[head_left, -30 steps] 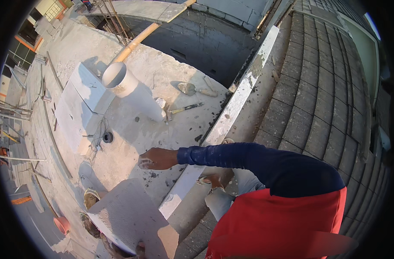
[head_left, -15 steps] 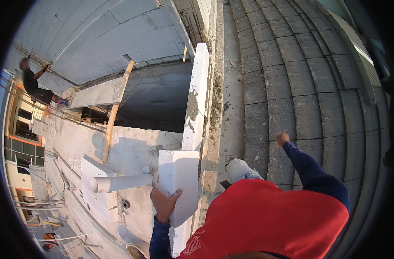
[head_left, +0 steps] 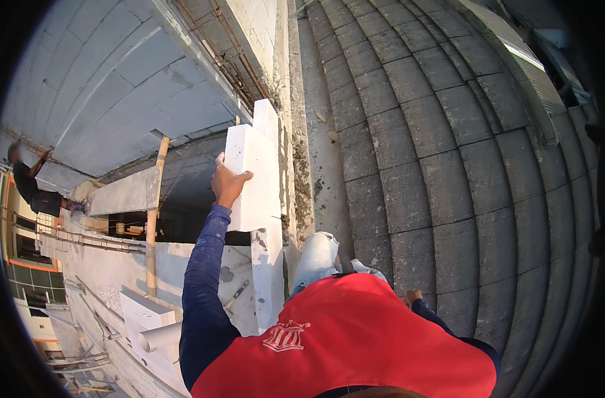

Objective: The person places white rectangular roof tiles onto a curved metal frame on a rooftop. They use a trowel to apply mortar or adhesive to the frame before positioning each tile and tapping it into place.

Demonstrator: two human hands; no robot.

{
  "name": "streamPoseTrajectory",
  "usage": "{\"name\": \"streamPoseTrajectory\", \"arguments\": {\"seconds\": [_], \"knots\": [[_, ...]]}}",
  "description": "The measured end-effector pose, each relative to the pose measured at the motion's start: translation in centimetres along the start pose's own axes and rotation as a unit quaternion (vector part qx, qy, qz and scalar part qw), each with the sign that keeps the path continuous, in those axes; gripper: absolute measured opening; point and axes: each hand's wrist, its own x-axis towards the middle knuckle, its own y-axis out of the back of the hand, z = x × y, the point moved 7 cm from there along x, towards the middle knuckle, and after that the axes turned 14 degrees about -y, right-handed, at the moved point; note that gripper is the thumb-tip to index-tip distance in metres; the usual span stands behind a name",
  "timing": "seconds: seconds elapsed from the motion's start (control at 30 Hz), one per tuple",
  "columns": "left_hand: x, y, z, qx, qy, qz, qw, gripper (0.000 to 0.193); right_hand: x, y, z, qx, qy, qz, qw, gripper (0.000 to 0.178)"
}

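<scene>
A white aerated concrete block (head_left: pixel 251 182) is up at the wall top, with its lower end over the narrow white wall (head_left: pixel 265 275). My left hand (head_left: pixel 228 182) is closed on the block's left side, thumb laid over the near face and fingers round the edge. Whether the block rests fully on the wall I cannot tell. Low over the grey roof tiles, my right hand (head_left: pixel 414 296) has its fingers curled, and nothing shows in it. The red shirt partly hides that forearm.
Sloping roof tiles (head_left: pixel 441 186) fill the right side. A dark opening lies left of the wall, beside a bamboo pole (head_left: pixel 154 232) and a plank (head_left: pixel 124 195). A co-worker (head_left: pixel 37 182) stands far left. Below are a white pipe (head_left: pixel 160 337) and a hammer-like tool (head_left: pixel 237 295).
My left hand has carried the block forward along the wall top, away from me. My right hand has drawn back toward my body. The view has shifted.
</scene>
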Motion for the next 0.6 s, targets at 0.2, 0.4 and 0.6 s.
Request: {"name": "streamPoseTrajectory", "arguments": {"seconds": [0.2,0.4,0.6], "knots": [[13.6,-5.9,-2.4,-0.002,0.02,0.003,1.0,0.097,-3.9,1.7,-7.2,0.294,-0.148,-0.093,0.94,0.026],[22.6,-11.2,-4.8,0.047,0.055,-0.041,0.997,0.091,-3.7,7.7,-22.0,0.401,-0.123,-0.116,0.9,0.027],[26.0,-12.7,-5.9,0.09,0.07,-0.051,0.992,0.093,-1.6,17.0,-40.0,0.442,0.091,-0.161,0.877,0.024]]}}
